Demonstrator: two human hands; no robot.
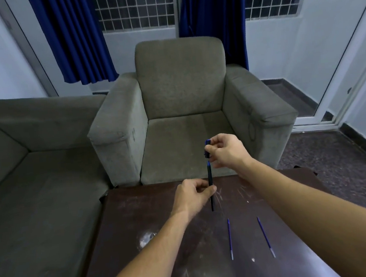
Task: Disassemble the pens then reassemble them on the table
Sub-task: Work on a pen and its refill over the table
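While two refills (230, 239) lie loose on the table (248, 273) below the grips, left hand (191, 197) pinches the barrel (210, 176) upright, right hand (226, 150) pinches the cap (208, 150) just above it; risk: misaligned push skews cap, or barrel slips and drops onto refills, rolling them off

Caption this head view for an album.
Left hand holds pen barrel upright, right hand pinches cap; two refills lie on table.

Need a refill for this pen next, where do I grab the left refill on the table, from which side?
Probably pinch the left refill mid-tube from above, fingers across its width: it lies flat on the table, thin, metal tip toward you.
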